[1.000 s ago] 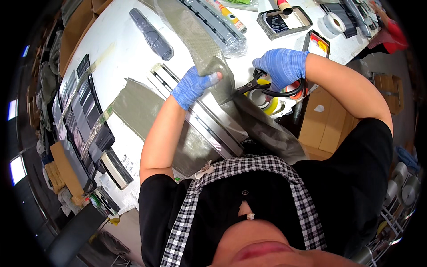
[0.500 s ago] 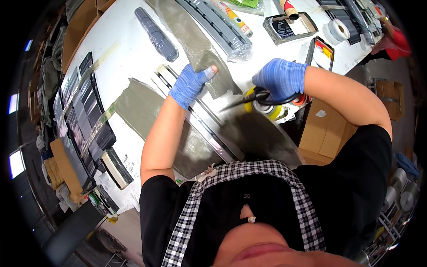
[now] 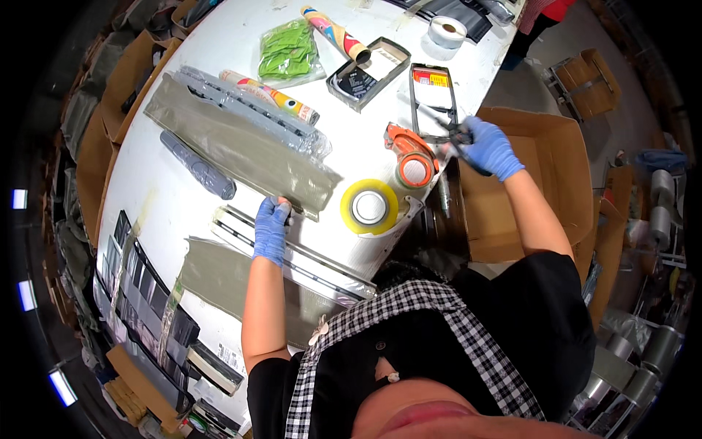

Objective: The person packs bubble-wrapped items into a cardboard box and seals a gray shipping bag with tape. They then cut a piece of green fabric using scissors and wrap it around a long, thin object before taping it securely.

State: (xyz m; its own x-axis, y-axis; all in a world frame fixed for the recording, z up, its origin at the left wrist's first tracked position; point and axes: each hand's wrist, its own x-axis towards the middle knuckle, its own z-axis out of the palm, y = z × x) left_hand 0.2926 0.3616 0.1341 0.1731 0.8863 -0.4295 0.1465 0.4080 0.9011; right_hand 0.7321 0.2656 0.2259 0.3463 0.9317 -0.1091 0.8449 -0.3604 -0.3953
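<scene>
White bench (image 3: 314,238) fills the middle of the view, its edges bent by the lens. Cardboard along the left side, open cardboard box (image 3: 526,212) just off the right edge of the bench, floor and metal racking beyond.

Grey-green plastic strip (image 3: 241,146) lies diagonally across the bench, upper left down to the centre. Left hand (image 3: 270,228), blue glove, is at the strip's near edge, close to its lower-right end. Thumb and fingers drawn together; can't tell if they pinch the plastic or only touch it. White-and-black rail (image 3: 322,271) runs under the wrist. Second grey-green sheet (image 3: 219,274) sits flat under the forearm.

Right hand (image 3: 493,148), also gloved, is gripping black-handled scissors (image 3: 461,137) up by the right edge of the bench, well apart from the strip. Blades point upper left, over a black-framed tray (image 3: 415,91). Blurred, so can't tell if they're parted.

Around: orange tape dispenser (image 3: 402,143) just left of the scissors, yellow tape roll (image 3: 349,207) between it and the strip's end. Plastic-wrapped grey roll (image 3: 196,164) next to the strip on the near side, wrapped grey rails (image 3: 252,113) on the far side. Bag of green packets (image 3: 287,53) further back.
</scene>
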